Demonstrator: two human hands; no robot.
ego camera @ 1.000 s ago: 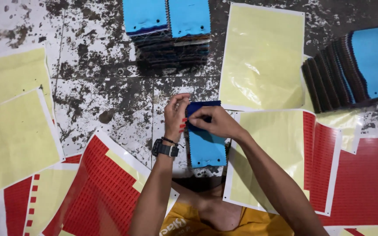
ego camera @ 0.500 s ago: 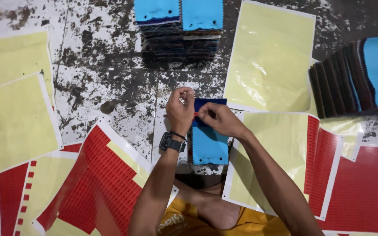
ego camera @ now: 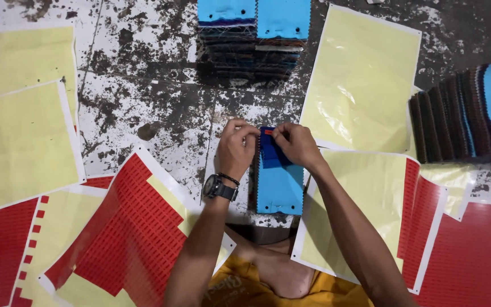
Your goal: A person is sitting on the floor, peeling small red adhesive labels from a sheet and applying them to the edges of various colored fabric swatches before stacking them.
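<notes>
At the bottom centre of the frame a yellow shirt [ego camera: 313, 293] shows between the person's two forearms, which reach up the frame to a blue fabric swatch [ego camera: 280, 185] with pinked edges lying on the speckled floor [ego camera: 143, 85] in the middle. Red sticker sheets [ego camera: 126, 239] and pale yellow backing sheets [ego camera: 370, 193] fan out on either side at lower left and lower right, close enough to pick from without shifting. The left hand [ego camera: 236, 149], a black wristwatch [ego camera: 218, 187] on its wrist, and the right hand [ego camera: 295, 145] meet at the swatch's top edge, fingertips closed in a pinch on a small red sticker [ego camera: 268, 132] there, seemingly pressing it flat to the cloth. Further up, at top centre, stand two stacks of swatches [ego camera: 254, 40] topped in blue; another fanned swatch pile [ego camera: 464, 113] lies at the right edge.
</notes>
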